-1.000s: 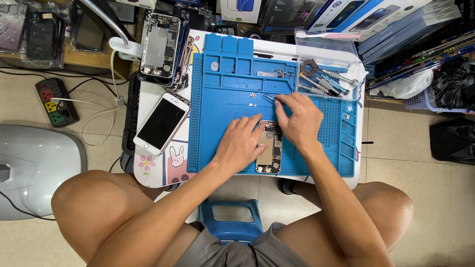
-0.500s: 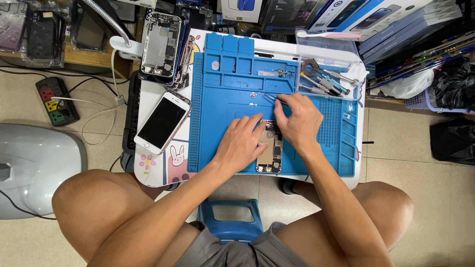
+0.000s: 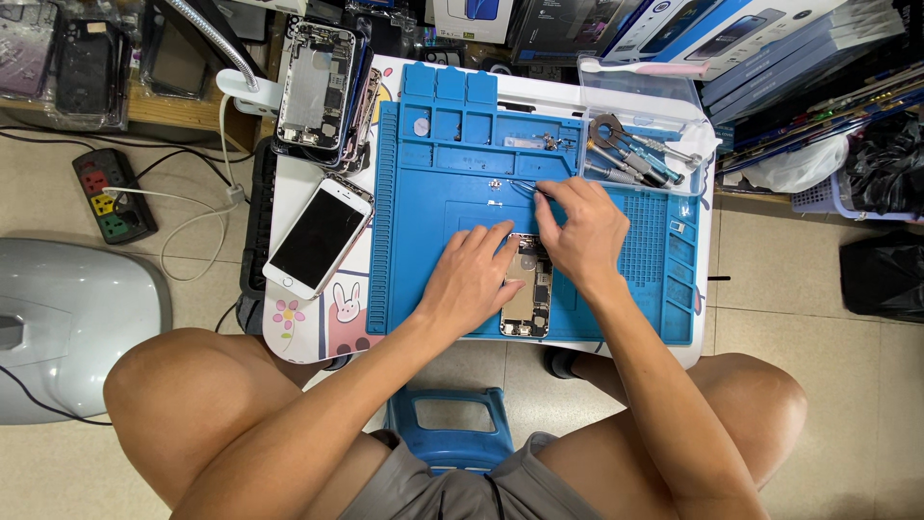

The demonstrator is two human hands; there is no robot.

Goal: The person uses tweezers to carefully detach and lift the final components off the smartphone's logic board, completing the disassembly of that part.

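Observation:
An opened phone body (image 3: pixel 526 294) lies on the blue repair mat (image 3: pixel 433 202), near the mat's front edge. My left hand (image 3: pixel 469 279) rests flat on the mat, fingers pressed against the phone's left side. My right hand (image 3: pixel 580 231) hovers over the phone's top end and pinches thin metal tweezers (image 3: pixel 527 188), whose tips point left toward small parts on the mat.
A white phone (image 3: pixel 318 235) lies face up left of the mat. Stripped phone housings (image 3: pixel 318 85) are stacked at the back left. A clear tray of tools (image 3: pixel 635 144) sits at the back right. Boxes (image 3: pixel 674 34) line the rear. A power strip (image 3: pixel 114 195) lies on the floor.
Both hands stay at the phone with barely any shift. The tweezers remain in my right hand.

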